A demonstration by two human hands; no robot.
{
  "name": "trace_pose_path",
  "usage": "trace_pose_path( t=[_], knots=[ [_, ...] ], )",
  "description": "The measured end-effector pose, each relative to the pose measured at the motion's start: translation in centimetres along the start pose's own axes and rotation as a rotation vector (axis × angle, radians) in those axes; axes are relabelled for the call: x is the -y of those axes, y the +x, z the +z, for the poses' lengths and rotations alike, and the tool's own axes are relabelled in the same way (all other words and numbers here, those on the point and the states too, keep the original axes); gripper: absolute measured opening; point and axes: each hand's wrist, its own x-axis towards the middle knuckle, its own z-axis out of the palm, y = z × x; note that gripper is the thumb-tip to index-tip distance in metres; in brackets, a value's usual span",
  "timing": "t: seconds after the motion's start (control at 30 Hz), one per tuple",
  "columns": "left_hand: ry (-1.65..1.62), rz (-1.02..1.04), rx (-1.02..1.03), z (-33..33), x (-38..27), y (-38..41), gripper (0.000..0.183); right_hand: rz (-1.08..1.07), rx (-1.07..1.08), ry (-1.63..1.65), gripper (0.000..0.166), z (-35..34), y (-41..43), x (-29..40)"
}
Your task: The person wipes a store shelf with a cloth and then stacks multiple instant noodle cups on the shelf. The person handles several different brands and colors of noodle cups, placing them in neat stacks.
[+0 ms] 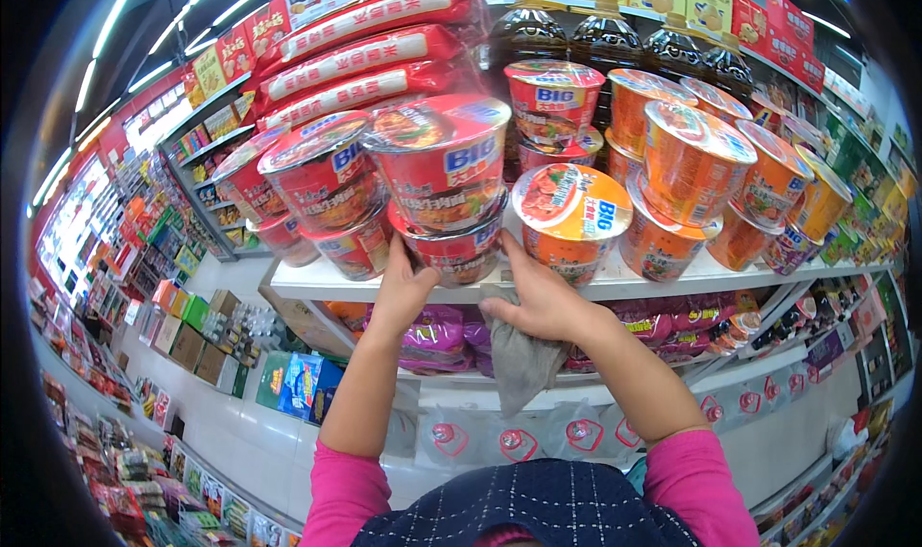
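Note:
A stack of two red instant noodle cups stands at the shelf's front edge, the upper cup on the lower cup. My left hand grips the lower cup from its left side, thumb in front. On the other side, my right hand has its fingers against the same cup, and a grey cloth hangs from under its palm. Just right of that hand sits an orange noodle cup. More red cups are stacked to the left.
The white shelf bears more orange cups to the right. Behind are red packs and dark oil bottles. Purple packs lie on the tier beneath, with clear jugs at floor level. Cartons stand on the left floor.

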Motion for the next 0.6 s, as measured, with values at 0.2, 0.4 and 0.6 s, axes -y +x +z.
trace_pose_path(
  t=[0.2,0.4,0.6],
  knots=[
    [0.116,0.09,-0.122,0.5,0.7,-2.6,0.086,0.148,-0.087,-0.25,0.045,-1.4,-3.4,0.8],
    [0.195,0.194,-0.233,5.0,0.6,-5.8,0.083,0.064,-0.11,-0.223,0.033,-1.4,-2.6,-1.9],
    [0.328,0.494,-0.151,10.4,2.3,-12.8,0.063,0.002,0.053,0.116,0.041,0.0,-10.6,-3.3]
  ],
)
